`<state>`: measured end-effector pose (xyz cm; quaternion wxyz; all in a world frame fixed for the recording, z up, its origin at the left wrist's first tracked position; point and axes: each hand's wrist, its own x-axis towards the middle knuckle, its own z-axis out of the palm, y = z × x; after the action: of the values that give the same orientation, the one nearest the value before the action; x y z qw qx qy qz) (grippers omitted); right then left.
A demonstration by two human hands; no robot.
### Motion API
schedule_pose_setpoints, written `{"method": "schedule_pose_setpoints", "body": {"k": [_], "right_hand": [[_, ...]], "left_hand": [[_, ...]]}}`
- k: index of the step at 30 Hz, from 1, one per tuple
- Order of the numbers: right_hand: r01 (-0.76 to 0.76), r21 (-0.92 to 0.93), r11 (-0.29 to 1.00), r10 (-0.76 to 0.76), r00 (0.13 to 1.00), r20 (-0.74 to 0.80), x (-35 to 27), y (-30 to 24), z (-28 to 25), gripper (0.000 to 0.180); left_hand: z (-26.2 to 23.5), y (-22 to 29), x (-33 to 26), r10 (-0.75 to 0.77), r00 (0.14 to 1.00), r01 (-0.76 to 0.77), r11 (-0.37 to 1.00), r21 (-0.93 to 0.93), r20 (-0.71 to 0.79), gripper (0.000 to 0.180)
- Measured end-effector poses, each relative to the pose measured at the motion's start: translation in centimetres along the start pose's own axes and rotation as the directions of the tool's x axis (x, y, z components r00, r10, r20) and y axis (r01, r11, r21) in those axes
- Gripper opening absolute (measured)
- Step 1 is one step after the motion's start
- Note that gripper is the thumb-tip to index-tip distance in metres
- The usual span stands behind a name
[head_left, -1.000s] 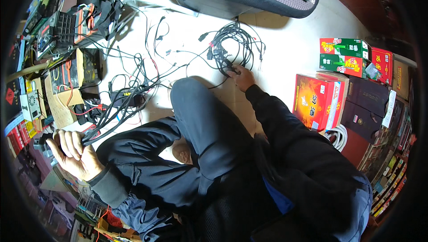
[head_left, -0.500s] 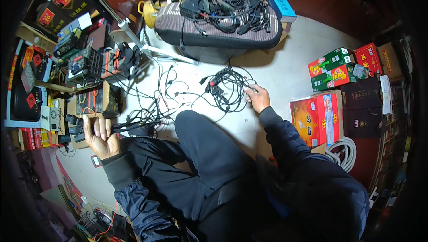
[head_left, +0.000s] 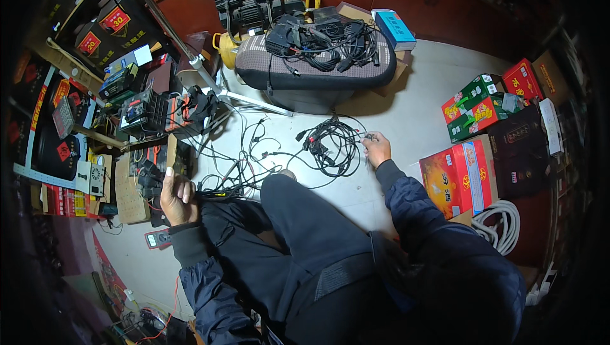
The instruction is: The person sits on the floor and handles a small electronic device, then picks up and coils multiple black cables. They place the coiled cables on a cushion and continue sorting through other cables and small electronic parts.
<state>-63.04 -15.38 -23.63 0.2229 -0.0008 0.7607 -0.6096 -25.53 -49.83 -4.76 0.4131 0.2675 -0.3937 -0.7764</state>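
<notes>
My left hand (head_left: 179,201) is closed around a bundle of black cables (head_left: 219,191), thumb pointing up. Black plug ends (head_left: 149,178) stick out on the left side of that fist. Over the floor my right hand (head_left: 377,148) pinches a thin black cable at the right edge of a loose coil (head_left: 332,148). That coil lies on the pale floor with several connectors, some red, among its loops. More tangled black leads (head_left: 254,145) spread between the coil and my left hand.
A padded stool (head_left: 318,77) carries adapters and cords. Behind stands a black motor unit (head_left: 248,8). A tripod leg (head_left: 260,105) reaches across the floor. Red boxes (head_left: 445,180) and a white hose coil (head_left: 499,227) stand right. A multimeter (head_left: 157,239) lies left.
The view has shifted, so most things sit lower and further right. My left hand has moved in closer to my knee with the bundle. The right hand still pinches at the coil's edge.
</notes>
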Motion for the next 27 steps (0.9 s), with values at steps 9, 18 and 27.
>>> {"method": "schedule_pose_setpoints", "body": {"k": [9, 18, 27], "right_hand": [[-0.063, -0.266, 0.962, 0.074, 0.997, 0.029, 4.6, 9.1, 1.2, 0.038], [0.236, -0.286, 0.929, -0.132, 0.931, 0.34, 2.2, 2.0, 6.0, 0.045], [-0.775, -0.01, 0.632, -0.054, -0.057, 0.997, -22.6, -14.2, 18.5, 0.073]], "left_hand": [[-2.1, -0.1, 1.3, -0.011, 1.0, 0.009, 0.996, -0.085, -0.028, 0.029], [-0.8, 0.1, 0.6, -0.068, 0.981, 0.075, 0.997, 0.031, -0.184, 0.029], [12.0, 4.8, -7.9, 0.207, 0.947, -0.123, 0.941, -0.316, 0.248, 0.015]]}}
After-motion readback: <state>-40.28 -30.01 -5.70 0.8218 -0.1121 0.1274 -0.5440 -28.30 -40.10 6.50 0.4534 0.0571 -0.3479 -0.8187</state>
